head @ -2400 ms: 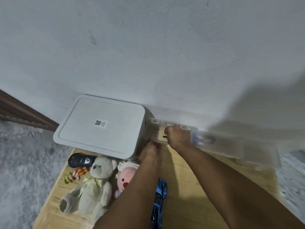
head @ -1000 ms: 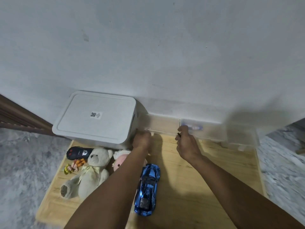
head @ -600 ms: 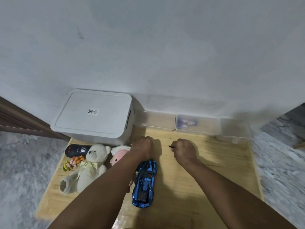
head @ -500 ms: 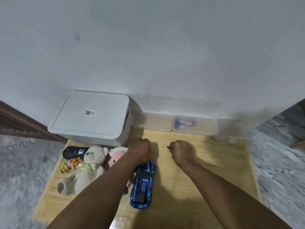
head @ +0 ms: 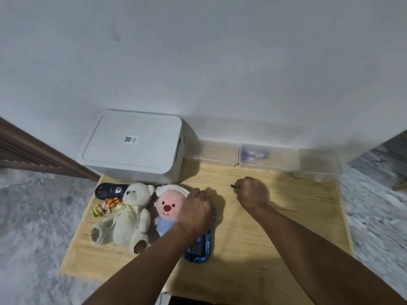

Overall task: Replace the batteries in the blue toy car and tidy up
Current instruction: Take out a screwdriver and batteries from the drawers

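The shiny blue toy car [head: 201, 247] lies lengthwise on the wooden board [head: 275, 234], its rear toward me. My left hand [head: 195, 211] covers its front half, fingers curled down over it. To the right, my right hand [head: 252, 193] hovers over the board as a fist and pinches a small dark-tipped screwdriver [head: 232, 186]; only the tip shows. Against the wall stands a clear box [head: 284, 158] holding a blue battery pack [head: 254, 155].
A white lidded bin [head: 134, 143] stands at the back left. A cream teddy bear [head: 130, 214], a pink plush [head: 168, 208], a black remote [head: 109, 190] and a small figure [head: 103, 208] crowd the board's left. Two more clear boxes [head: 214, 151] [head: 318, 161] line the wall. Grey carpet surrounds the board.
Both hands drew back from the clear boxes at the wall. My left hand came down onto the car's front; my right hand, still holding the small tool, now sits over the board.
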